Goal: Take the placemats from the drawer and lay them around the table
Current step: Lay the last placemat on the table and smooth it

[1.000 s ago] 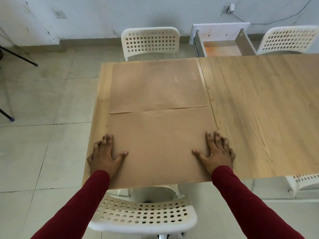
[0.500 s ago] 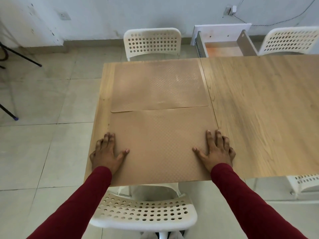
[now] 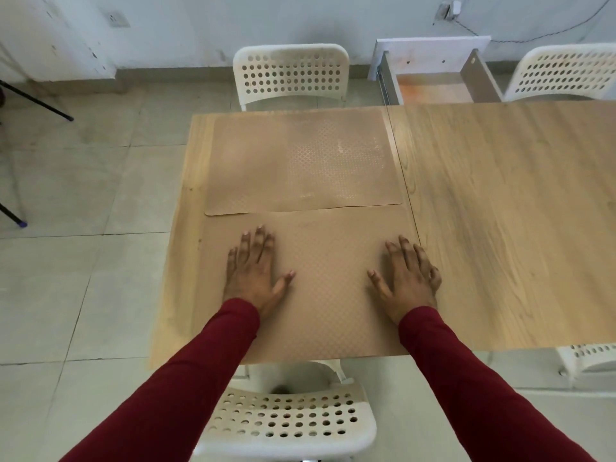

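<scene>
No readable text, labels, brands, numbers or signs anywhere

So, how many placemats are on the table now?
2. The near placemat lies under both hands at the table's near edge; the far placemat lies just beyond it. The open drawer may hide more.

A single head-worn wide-angle view is aimed forward and steeply down from the near edge of a wooden table (image 3: 500, 228), close above it. A white chair (image 3: 290, 421) is seen directly below, and a wall (image 3: 300, 18) is framed at the top.
</scene>
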